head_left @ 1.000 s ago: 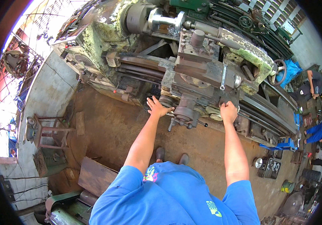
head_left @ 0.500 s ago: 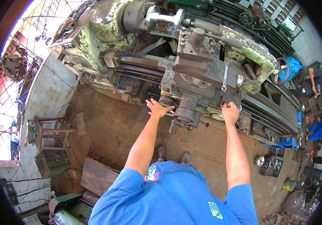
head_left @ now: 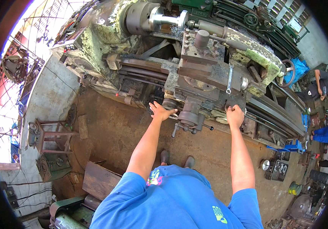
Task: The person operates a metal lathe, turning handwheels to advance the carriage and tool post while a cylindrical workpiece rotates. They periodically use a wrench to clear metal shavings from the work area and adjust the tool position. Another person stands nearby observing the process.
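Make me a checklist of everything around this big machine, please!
Surface: brown, stained floor.
Job's things: big worn lathe with peeling green paint; handwheel and small crank on its front; wrench lying on top.
Clutter: metal stand and plank on the left; blue box and small parts on the right.
Hands: left hand spread on the handwheel; right hand closed on a control on the lathe's front, which it hides.
Cables: thin wires along the left wall.
Surroundings: window grille on the left; other people at far right.
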Motion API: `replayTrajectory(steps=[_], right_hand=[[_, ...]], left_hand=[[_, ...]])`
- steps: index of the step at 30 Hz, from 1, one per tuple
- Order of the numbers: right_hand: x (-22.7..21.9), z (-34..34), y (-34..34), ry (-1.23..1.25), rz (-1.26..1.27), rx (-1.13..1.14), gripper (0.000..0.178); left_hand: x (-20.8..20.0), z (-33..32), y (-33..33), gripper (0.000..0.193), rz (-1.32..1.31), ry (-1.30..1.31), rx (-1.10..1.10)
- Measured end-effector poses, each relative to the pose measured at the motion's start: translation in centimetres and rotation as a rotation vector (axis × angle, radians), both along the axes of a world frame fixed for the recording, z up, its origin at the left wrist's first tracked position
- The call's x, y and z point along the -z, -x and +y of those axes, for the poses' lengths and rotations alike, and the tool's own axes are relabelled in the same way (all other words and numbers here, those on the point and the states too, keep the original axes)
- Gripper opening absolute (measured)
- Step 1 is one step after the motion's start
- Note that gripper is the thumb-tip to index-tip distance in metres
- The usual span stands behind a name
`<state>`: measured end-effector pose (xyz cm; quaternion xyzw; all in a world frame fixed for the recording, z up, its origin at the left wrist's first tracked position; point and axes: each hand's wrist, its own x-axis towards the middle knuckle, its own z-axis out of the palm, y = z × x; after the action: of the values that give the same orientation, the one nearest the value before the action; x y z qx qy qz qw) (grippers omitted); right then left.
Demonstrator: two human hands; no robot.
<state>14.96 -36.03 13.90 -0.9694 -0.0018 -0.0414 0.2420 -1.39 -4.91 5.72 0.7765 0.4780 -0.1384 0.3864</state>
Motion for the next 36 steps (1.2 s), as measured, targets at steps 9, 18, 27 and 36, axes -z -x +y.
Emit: replayTrajectory(steps=[9,18,27,36], right_hand=[[0.2,-0.1,-0.1,-0.011,-0.012,-0.019,0.031],[0.4,0.0,-0.1,0.005,-0.031,-0.014,0.03],[0.6,0.0,-0.2,0.023,-0.038,-0.004,0.03],[0.6,0.2,-0.1,0.025,-0.065,0.004,0.028]], left_hand=[[0.9,0.5,0.1,0.155,-0.032,0.003,0.011],[0.3,0.6,0.1,0.152,-0.025,0.049,-0.027],[0.6,0.9,0.4,0.154,-0.051,0.046,-0.014],[0.4,1.3,0.6,0.151,-0.077,0.094,-0.033]])
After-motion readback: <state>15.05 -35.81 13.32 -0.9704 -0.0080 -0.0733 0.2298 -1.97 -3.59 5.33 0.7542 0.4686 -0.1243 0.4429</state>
